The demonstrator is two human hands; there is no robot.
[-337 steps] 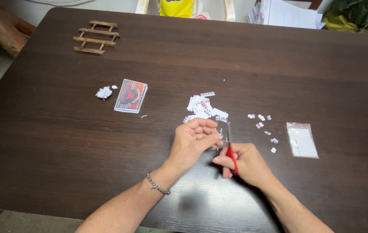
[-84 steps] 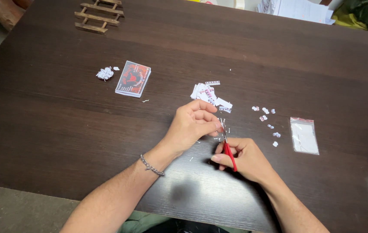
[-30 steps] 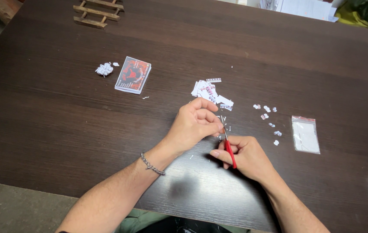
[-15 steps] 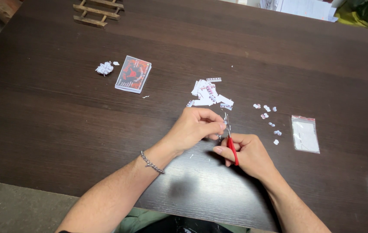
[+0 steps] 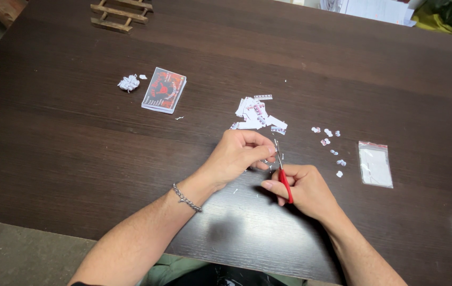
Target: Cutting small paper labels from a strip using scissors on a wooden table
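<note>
Two bare hands snip small paper with red scissors over a dark table.

The right hand grips the scissors, blades pointing far. The left hand pinches something tiny at the blades — too small to tell what. Just beyond lies a heap of scraps; a card deck sits far left, a clear bag right.
</note>
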